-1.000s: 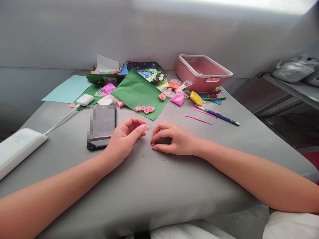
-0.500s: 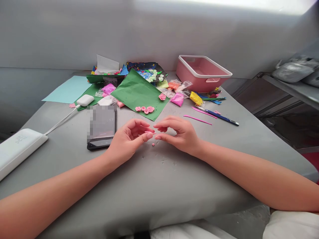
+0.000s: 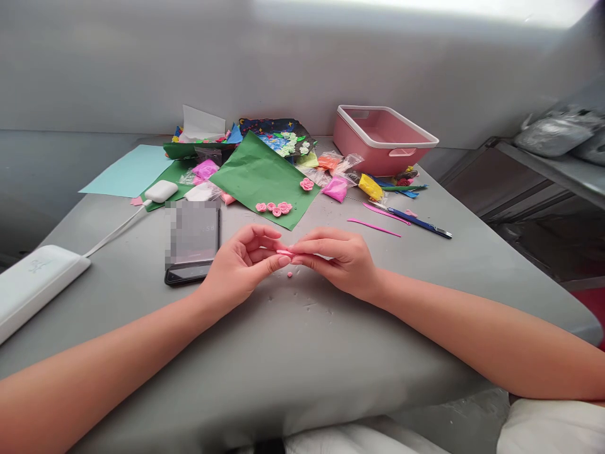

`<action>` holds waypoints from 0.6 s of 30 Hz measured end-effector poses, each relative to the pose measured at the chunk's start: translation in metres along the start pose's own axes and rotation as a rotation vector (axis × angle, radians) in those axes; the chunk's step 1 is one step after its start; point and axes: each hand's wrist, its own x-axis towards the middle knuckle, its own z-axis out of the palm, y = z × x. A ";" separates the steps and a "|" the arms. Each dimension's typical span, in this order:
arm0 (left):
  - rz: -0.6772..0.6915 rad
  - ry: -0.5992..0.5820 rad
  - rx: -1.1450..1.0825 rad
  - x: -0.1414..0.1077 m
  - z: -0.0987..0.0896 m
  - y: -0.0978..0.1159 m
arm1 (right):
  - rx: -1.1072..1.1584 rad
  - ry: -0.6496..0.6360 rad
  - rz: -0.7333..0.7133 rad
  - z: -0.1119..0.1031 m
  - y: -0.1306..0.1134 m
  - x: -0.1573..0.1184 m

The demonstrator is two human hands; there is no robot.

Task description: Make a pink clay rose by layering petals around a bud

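Note:
Between the fingertips of my left hand [image 3: 246, 260] is a small flattened piece of pink clay [image 3: 283, 252]. My right hand [image 3: 338, 257] pinches the right end of the same piece, its thumb and fingers nearly meeting my left fingertips. A tiny pink clay ball [image 3: 290, 274] lies on the grey table just below both hands. Beyond them, a green sheet [image 3: 259, 170] bears several pink clay roses [image 3: 280, 209] near its front corner and one more rose [image 3: 307, 184] at its right edge.
A phone [image 3: 193, 243] lies left of my hands, with a white power bank [image 3: 40, 284] and cable farther left. Pink tools [image 3: 373, 227] and blue tweezers [image 3: 420, 222] lie to the right. Bags of coloured clay [image 3: 335, 188] and a pink basket [image 3: 366, 151] stand behind.
My right hand has closed its thumb and fingers onto the pink clay piece, where before they were apart. My left hand keeps its hold, and the tiny ball stays put.

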 end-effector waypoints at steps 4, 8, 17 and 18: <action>0.041 -0.013 0.016 -0.001 0.001 -0.001 | -0.023 0.000 0.034 -0.001 -0.002 0.001; 0.055 0.024 0.054 -0.001 0.001 -0.001 | -0.066 -0.004 0.132 -0.002 -0.003 0.003; 0.032 -0.051 0.025 -0.001 0.001 -0.001 | 0.016 -0.026 0.058 -0.002 0.001 0.000; 0.024 -0.052 0.023 -0.001 0.001 -0.001 | 0.027 -0.031 0.051 -0.002 0.001 0.000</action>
